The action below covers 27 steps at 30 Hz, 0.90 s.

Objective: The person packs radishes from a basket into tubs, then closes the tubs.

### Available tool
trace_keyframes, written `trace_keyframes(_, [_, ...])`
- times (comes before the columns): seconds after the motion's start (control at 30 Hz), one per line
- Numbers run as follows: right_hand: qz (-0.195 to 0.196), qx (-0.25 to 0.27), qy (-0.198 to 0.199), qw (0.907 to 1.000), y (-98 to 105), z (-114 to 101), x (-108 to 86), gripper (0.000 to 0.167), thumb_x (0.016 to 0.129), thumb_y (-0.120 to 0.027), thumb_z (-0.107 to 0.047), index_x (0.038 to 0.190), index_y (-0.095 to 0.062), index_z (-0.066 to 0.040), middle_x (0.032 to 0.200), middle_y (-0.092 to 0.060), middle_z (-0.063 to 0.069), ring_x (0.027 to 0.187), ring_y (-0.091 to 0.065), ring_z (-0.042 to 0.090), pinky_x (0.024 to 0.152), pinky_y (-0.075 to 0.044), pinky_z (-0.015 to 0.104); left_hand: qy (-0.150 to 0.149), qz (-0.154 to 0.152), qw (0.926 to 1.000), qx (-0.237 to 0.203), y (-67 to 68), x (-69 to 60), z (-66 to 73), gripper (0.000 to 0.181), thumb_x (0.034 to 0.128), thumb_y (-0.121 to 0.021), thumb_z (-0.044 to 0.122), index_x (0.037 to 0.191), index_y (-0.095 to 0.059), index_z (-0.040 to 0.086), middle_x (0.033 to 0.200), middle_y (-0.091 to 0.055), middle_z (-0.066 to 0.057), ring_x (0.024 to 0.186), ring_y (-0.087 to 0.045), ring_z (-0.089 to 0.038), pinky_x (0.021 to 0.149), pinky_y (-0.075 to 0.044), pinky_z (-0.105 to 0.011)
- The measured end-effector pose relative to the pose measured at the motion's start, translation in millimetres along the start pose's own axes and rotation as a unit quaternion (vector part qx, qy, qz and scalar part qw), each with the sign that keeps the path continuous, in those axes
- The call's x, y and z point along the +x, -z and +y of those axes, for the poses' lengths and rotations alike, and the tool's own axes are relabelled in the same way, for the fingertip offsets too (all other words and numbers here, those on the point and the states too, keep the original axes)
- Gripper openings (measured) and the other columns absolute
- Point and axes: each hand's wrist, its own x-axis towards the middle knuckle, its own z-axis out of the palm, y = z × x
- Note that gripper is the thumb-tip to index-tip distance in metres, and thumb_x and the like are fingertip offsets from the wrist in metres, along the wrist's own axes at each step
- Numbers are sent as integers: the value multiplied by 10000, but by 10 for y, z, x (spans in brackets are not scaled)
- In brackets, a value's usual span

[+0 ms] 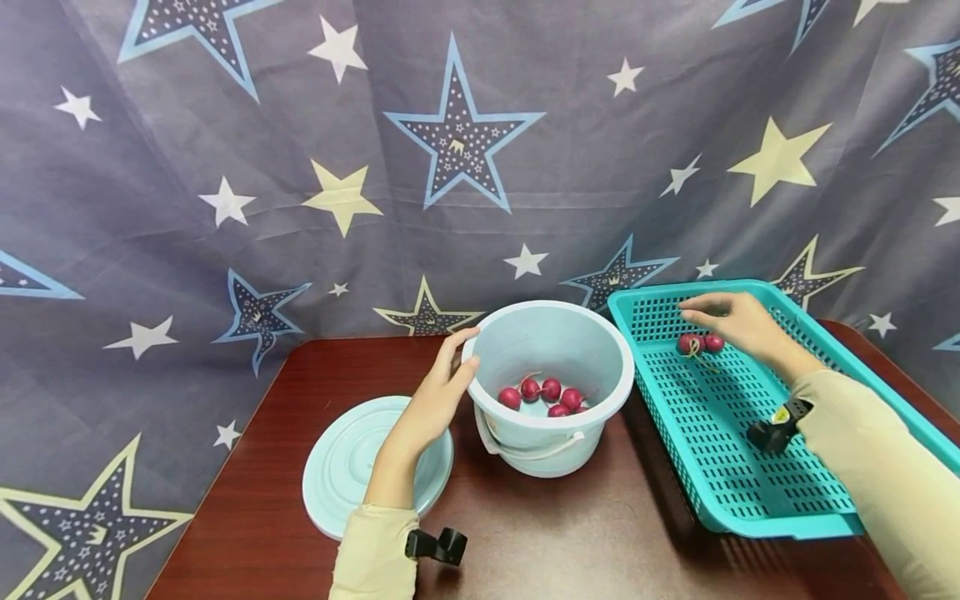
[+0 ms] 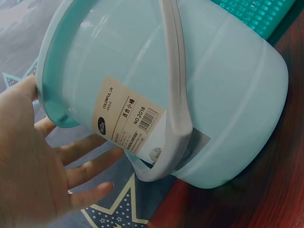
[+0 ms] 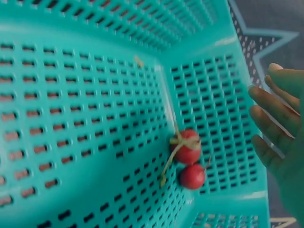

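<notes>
My left hand (image 1: 431, 404) is at the left rim of a pale blue bucket (image 1: 551, 454). Its thumb hooks over the rim while the index finger touches outside; the other fingers spread beside the bucket wall (image 2: 228, 95) in the left wrist view. Several red radishes (image 1: 551, 389) lie at the bottom of the bucket. Over the far end of a turquoise slatted basket (image 1: 723, 521) hovers my right hand (image 1: 738, 321), holding nothing, fingers loosely bent. Two radishes (image 1: 692, 344) lie below it against the basket's end wall, one with a yellowish stem knot (image 3: 183, 140).
A round pale blue lid (image 1: 330, 467) lies on the dark red-brown table (image 1: 247, 500), left of the bucket and partly behind my left forearm. The bucket's white handle (image 1: 540, 452) hangs down in front. A grey star-patterned cloth (image 1: 585, 167) hangs behind the table.
</notes>
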Motion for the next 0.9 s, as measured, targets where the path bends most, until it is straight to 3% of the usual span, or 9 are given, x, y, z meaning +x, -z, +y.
trace_keyframes(0.17, [-158,-107,-331,9993,-1,119,57,547,1017,-547,-388,1381,-527,20,1371,-502,310,1228,-487,467,989,-383,632,1,11,10000,22,8,1,3,430,1072,-415,239,1492,-330,202,1481,-410,-88,1366,-387,-210,1132,-284,-424])
trace_keyframes(0.63, [-394,-1056,-613,9917,-48,288,209,472,997,-589,-250,1313,-549,99,1289,-535,351,1154,-506,525,917,-417,649,-60,-6,10000,-25,5,-6,4,434,1076,-412,246,1497,-326,193,1503,-395,-83,1395,-350,-187,1143,-265,-418])
trace_keyframes(0.9, [-537,-1410,-537,9871,-94,357,282,446,988,-594,-249,1274,-579,94,1254,-568,336,1092,-555,508,859,-459,628,-60,-8,10000,-79,0,-10,6,443,1075,-422,257,1502,-324,195,1512,-390,-85,1404,-340,-183,1141,-270,-427])
